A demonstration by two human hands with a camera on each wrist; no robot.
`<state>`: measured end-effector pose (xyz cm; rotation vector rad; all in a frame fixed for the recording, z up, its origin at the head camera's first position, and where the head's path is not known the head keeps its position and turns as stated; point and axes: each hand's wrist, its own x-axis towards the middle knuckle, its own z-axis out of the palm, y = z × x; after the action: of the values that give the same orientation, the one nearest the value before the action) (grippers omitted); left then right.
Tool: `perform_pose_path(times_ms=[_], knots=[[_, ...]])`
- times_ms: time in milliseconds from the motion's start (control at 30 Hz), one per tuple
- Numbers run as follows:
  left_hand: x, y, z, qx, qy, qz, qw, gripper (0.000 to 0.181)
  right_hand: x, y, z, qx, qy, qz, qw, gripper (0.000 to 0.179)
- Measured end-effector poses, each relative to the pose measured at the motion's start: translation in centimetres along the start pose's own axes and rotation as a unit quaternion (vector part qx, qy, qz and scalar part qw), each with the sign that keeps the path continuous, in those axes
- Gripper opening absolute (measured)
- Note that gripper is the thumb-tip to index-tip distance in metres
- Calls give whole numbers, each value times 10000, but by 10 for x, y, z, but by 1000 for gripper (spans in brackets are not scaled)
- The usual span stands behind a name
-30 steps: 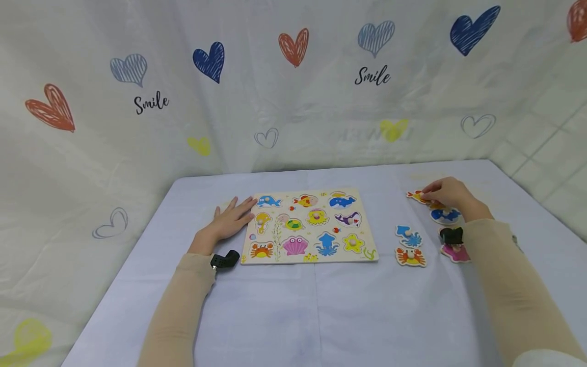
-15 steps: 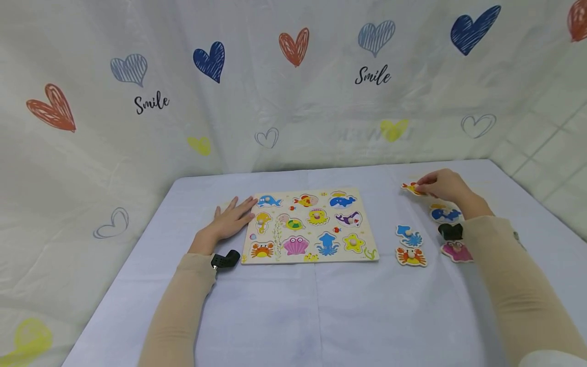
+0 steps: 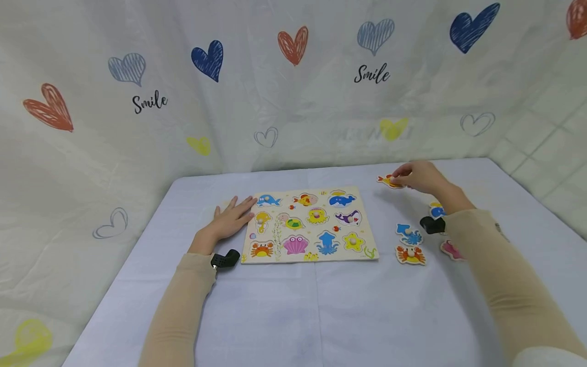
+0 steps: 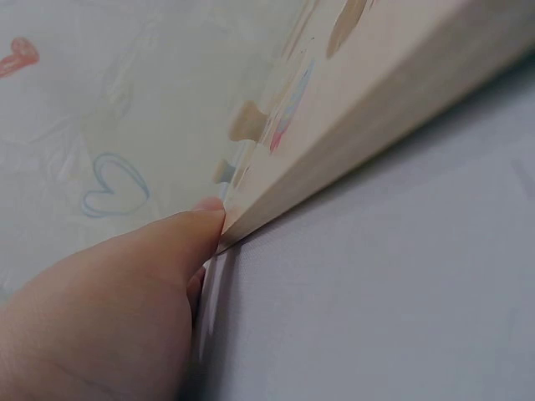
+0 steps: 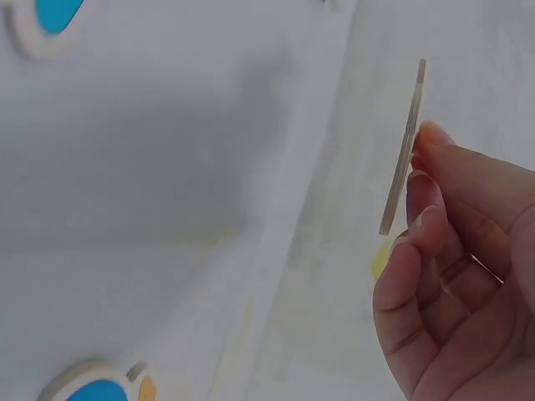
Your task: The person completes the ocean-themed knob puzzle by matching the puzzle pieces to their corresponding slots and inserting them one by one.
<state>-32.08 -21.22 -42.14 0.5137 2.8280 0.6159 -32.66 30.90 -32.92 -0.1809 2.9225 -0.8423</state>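
My right hand (image 3: 426, 178) pinches a red-and-yellow fish puzzle piece (image 3: 389, 180) above the far part of the table, right of the puzzle board (image 3: 339, 257). In the right wrist view the piece appears edge-on as a thin wooden strip (image 5: 403, 150), thumb and fingertips behind it. My left hand (image 3: 224, 224) lies with fingers spread, fingertips on the board's upper left edge. Its thumb (image 4: 196, 234) touches the board's edge in the left wrist view. Pictures of sea animals, several with small knobs, cover the board.
Right of the board lie an orange crab piece (image 3: 410, 255) and blue pieces (image 3: 409, 234). A pink piece (image 3: 452, 250) and a blue-and-yellow piece (image 3: 436, 209) are partly hidden by the right arm. A curtain with printed hearts (image 3: 293, 46) hangs behind the table.
My right hand has lifted the fish piece from the group at the right and carried it up and left toward the board. My left hand has stayed in place.
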Motion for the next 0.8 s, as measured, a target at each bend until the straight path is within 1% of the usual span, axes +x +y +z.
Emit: perform_pose_path(times_ms=[167, 533, 800], knots=[[-1, 1, -1, -1, 58, 22, 10000, 62, 7, -22, 9, 88, -46, -175, 9998, 35], [-3, 3, 0, -24, 10, 3, 10000, 62, 19, -63, 36, 266, -120, -354, 9989, 31], [-4, 3, -1, 25, 8, -17, 10000, 62, 30, -85, 57, 458, -253, -443, 9976, 31]])
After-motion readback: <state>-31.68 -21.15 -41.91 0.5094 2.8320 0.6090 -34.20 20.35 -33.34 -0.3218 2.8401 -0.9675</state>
